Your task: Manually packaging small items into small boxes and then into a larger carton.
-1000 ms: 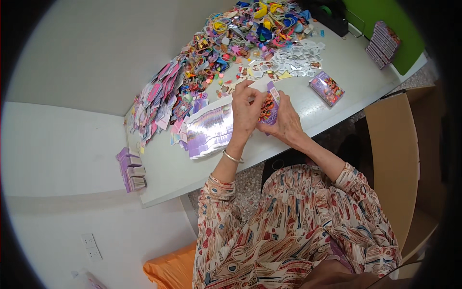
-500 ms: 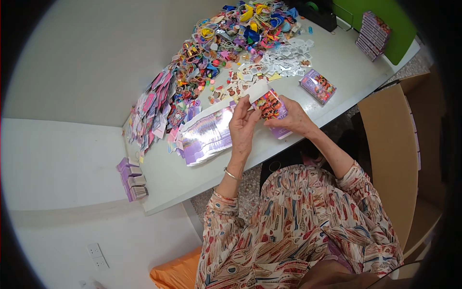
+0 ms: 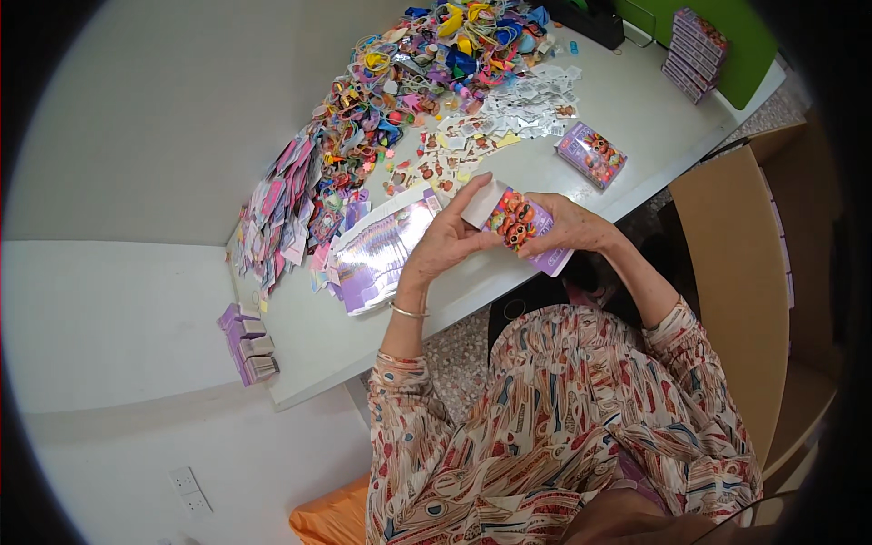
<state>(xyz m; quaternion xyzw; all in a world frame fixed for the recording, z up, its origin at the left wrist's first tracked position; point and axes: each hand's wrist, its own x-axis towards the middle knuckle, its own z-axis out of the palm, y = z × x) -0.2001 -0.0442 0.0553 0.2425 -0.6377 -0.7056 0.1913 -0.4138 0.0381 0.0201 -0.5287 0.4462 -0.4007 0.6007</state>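
A small purple carton (image 3: 520,222) with a colourful picture on its front is held between my hands over the table's near edge. A white flap (image 3: 484,202) stands out at its upper left end. My right hand (image 3: 568,225) grips the carton's right side, thumb across the front. My left hand (image 3: 447,238) is at the flap end, its thumb against the carton and its index finger stretched up behind the flap; its other fingers are partly hidden. Left of my left hand lies a stack of flat, shiny purple-and-white cartons (image 3: 377,259).
Along the table's back lies a heap of small colourful trinkets (image 3: 363,118), with paper slips (image 3: 531,104) in front. A closed purple box (image 3: 592,156) lies to the right. More boxes (image 3: 695,56) are stacked far right. A cardboard box (image 3: 731,272) stands beside the table.
The carton has shifted slightly right and nearer, and its white flap now shows more. My left hand has turned and opened wider, index finger stretching upward. My right hand keeps its hold.
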